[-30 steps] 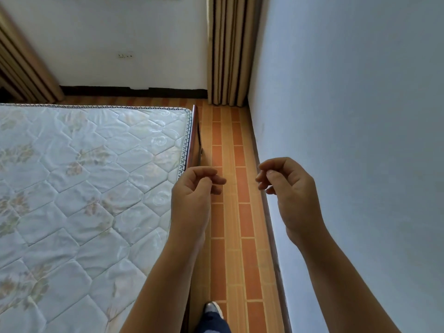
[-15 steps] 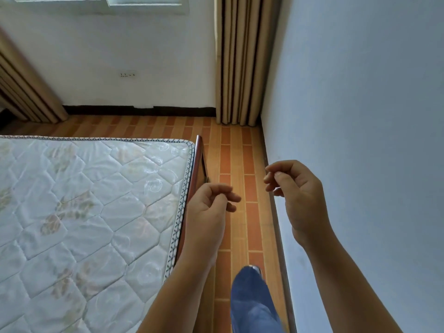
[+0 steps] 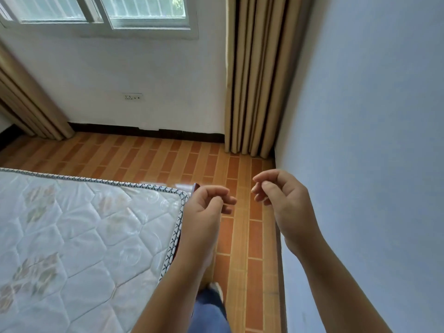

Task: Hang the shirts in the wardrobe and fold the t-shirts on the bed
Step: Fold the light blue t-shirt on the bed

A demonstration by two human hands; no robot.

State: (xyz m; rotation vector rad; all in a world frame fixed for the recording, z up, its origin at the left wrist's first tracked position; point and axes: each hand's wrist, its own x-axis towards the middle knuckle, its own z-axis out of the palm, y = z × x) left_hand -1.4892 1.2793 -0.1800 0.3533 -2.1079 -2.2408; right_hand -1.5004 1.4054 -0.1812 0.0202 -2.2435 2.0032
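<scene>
No shirt, t-shirt or wardrobe is in view. The bed (image 3: pixel 79 236) with a bare white quilted mattress fills the lower left; its far right corner lies just left of my left hand (image 3: pixel 204 212). That hand hovers over the mattress edge with fingers loosely curled and nothing in it. My right hand (image 3: pixel 283 200) is raised close to the pale blue wall, fingers curled the same way, also holding nothing. Both hands are apart from each other, above the floor strip.
A narrow strip of orange tiled floor (image 3: pixel 242 236) runs between the bed and the blue wall (image 3: pixel 372 140) on the right. Beige curtains (image 3: pixel 254 80) hang in the far corner, another curtain (image 3: pixel 28 104) at left. A window (image 3: pixel 108 10) sits above the white wall. My leg (image 3: pixel 211 313) shows below.
The view has tilted up and moved forward along the aisle: the window has come into sight and the bed corner has dropped lower. Both hands keep the same curled pose.
</scene>
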